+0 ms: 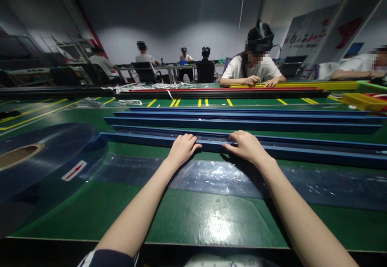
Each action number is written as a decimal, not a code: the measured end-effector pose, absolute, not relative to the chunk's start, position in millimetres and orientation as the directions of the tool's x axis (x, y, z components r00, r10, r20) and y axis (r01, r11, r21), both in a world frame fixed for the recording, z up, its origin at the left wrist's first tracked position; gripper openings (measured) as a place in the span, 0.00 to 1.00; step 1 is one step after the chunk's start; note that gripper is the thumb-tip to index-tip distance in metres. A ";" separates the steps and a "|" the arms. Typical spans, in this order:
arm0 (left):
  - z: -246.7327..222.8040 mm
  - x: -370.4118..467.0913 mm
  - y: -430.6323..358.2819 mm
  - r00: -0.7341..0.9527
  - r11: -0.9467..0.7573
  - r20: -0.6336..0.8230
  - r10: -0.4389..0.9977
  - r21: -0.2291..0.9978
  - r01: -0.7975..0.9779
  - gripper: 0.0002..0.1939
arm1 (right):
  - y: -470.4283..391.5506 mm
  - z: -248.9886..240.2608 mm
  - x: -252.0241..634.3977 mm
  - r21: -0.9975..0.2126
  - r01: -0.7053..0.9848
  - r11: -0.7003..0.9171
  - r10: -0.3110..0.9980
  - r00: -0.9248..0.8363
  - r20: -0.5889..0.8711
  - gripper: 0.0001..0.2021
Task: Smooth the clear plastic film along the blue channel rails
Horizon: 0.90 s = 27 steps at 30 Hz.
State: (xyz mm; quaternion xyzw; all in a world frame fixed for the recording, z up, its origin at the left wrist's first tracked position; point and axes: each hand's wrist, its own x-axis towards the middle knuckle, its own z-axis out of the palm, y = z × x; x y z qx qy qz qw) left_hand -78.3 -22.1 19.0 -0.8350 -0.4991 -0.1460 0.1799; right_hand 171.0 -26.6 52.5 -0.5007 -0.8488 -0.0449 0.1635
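Note:
A long blue channel-shaped profile (145,139) lies across the green table, with a shiny clear film along its inside. My left hand (183,146) grips its front wall, fingers over the top and thumb in front. Farther right, my right hand (244,146) holds the same profile in a similar way, its fingertips partly hidden inside the channel. Nearer to me, a flat strip of clear plastic film (208,176) runs under my forearms. At the left lies a large roll of clear film (69,138) with a cardboard core.
More blue profiles (242,123) lie parallel behind mine. Beyond them are black and red profiles (217,94), yellow profiles (326,85) and a yellow tray (363,102). A co-worker (252,63) works across the table. Several people sit farther back.

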 end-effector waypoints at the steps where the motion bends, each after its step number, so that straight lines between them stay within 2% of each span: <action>1: 19.0 -78.4 -22.1 0.461 -0.437 0.423 0.780 -0.158 0.886 0.15 | -26.1 52.5 172.4 -0.092 0.864 0.494 0.838 -0.446 0.314 0.16; 8: 18.6 -78.7 -21.5 0.465 -0.438 0.424 0.777 -0.167 0.883 0.16 | -24.1 48.5 173.5 -0.199 0.820 0.537 0.831 -0.473 0.293 0.16; 27: 18.2 -79.3 -21.3 0.470 -0.453 0.430 0.771 -0.149 0.879 0.15 | -22.6 41.1 169.4 -0.076 0.836 0.543 0.820 -0.510 0.260 0.16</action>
